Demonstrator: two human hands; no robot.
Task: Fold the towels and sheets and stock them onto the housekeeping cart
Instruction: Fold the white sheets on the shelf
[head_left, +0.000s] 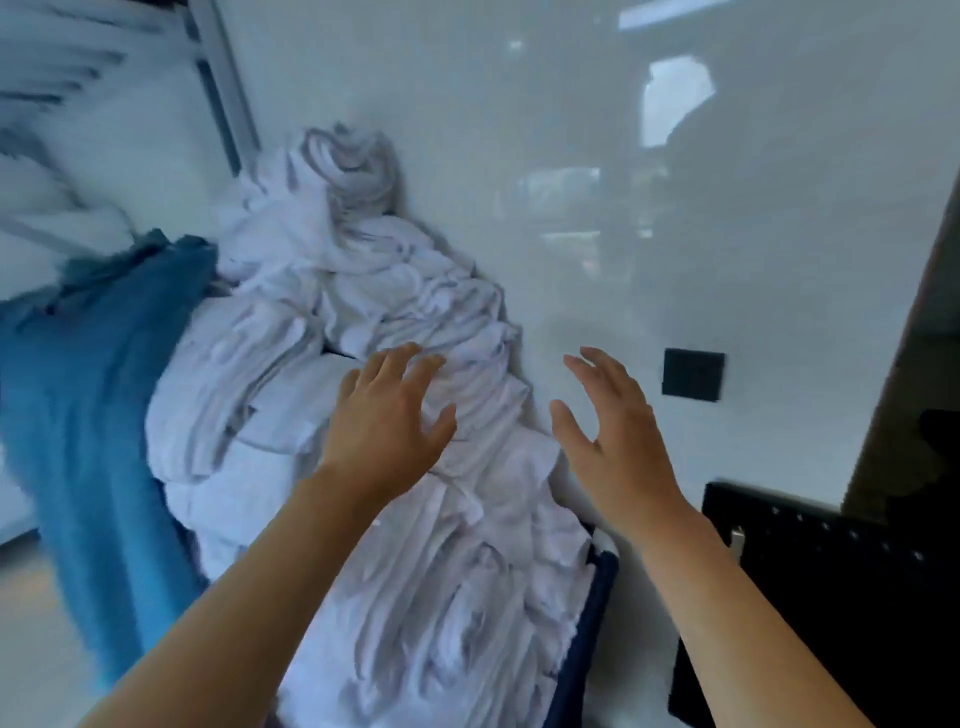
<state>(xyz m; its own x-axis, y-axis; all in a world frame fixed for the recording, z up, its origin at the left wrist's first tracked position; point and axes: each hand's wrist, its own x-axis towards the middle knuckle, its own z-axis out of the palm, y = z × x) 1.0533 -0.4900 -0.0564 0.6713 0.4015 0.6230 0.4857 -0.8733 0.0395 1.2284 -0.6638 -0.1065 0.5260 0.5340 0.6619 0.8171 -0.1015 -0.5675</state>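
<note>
A tall heap of crumpled white towels and sheets (363, 291) fills a dark blue bin (592, 618) against a glossy white wall. A blue cloth (88, 374) hangs over the heap's left side. My left hand (387, 415) is spread over the middle of the white heap with its fingers straight; I cannot tell whether it touches the linen. My right hand (610, 421) hovers just right of the heap, in front of the wall, fingers spread and holding nothing. The whole view is blurred.
A black square plate (692, 374) is set in the white wall (623, 182) to the right. A black unit (831, 597) stands at the lower right. Grey shelving with white linen (62, 156) is at the upper left.
</note>
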